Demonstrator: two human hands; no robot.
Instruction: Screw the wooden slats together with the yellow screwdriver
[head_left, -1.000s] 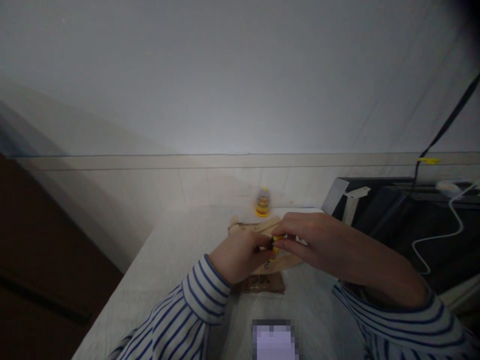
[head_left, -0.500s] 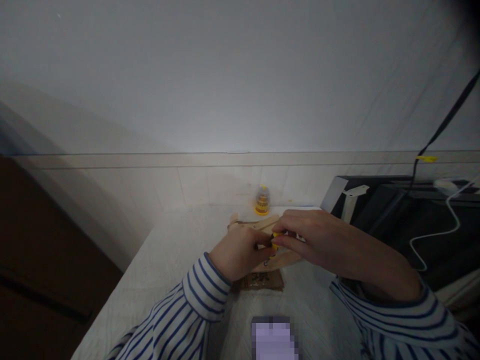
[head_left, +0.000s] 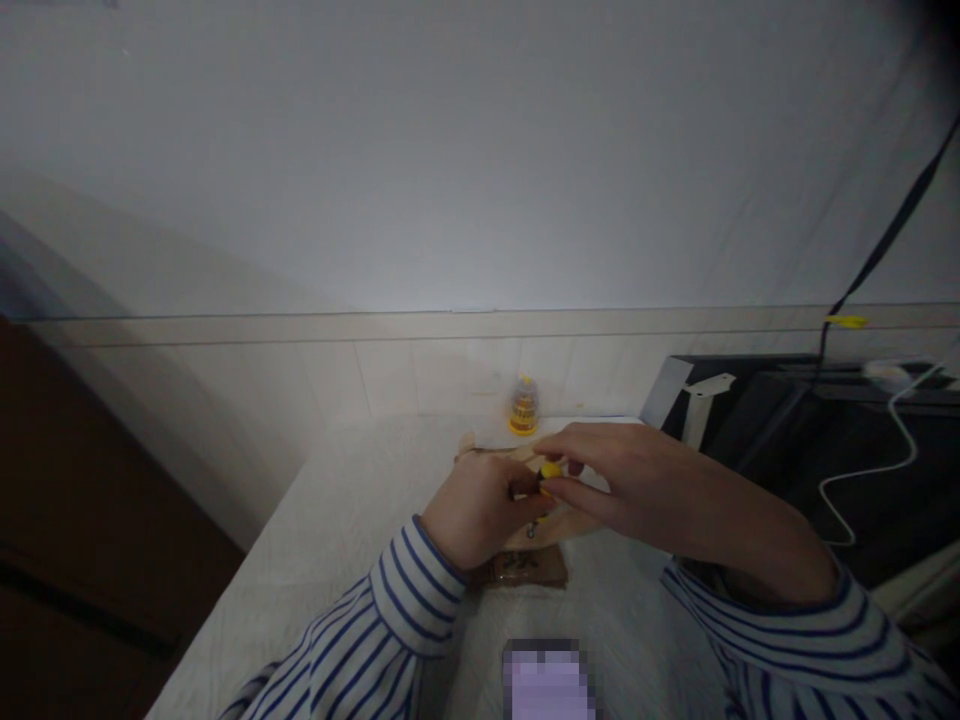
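Observation:
A small yellow-and-black screwdriver (head_left: 551,469), mostly covered by fingers, is between my two hands. The fingertips of my left hand (head_left: 491,505) are pinched together at its darker part. My right hand (head_left: 607,465) has its thumb and fingers around the rounded yellow end. Under both hands lie light wooden pieces (head_left: 577,522), partly hidden, with a small metal ring-like part (head_left: 531,530) near the front. Just in front of the wood is a brown packet (head_left: 529,568) with dark markings.
A clear-domed container with a yellow base (head_left: 523,408) stands at the back, near the wall. A phone with a blurred screen (head_left: 547,685) lies at the front of the white-covered table (head_left: 337,500). Dark equipment (head_left: 772,440) and a white cable (head_left: 862,470) are at the right.
The fingers of my right hand have shifted and loosened around the yellow end, so more of it shows. My left hand stays in nearly the same place.

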